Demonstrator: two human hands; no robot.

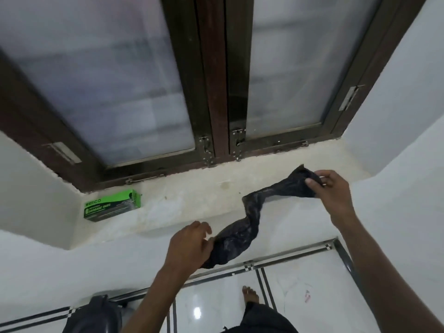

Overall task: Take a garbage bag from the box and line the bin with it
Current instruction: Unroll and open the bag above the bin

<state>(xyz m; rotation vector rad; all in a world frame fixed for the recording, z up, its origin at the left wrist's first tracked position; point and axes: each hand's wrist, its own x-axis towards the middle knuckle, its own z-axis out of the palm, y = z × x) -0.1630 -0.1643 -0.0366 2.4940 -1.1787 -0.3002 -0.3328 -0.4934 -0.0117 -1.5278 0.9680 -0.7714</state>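
The garbage bag (pixel 242 233) is out of the box (pixel 111 205) on the far-left sill, twisted between both hands' pinching fingers (pixel 310 182), not yet opened; bin (pixel 96 316) near left seems unlined.

Dim, blurry, window-lit (pixel 134 92) wide-angle view

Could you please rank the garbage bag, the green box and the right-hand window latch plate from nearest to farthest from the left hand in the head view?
1. The garbage bag: its lower end is in the left hand.
2. The green box: on the sill's left corner, up and left of the hand.
3. The latch plate: high on the right window frame, farthest.
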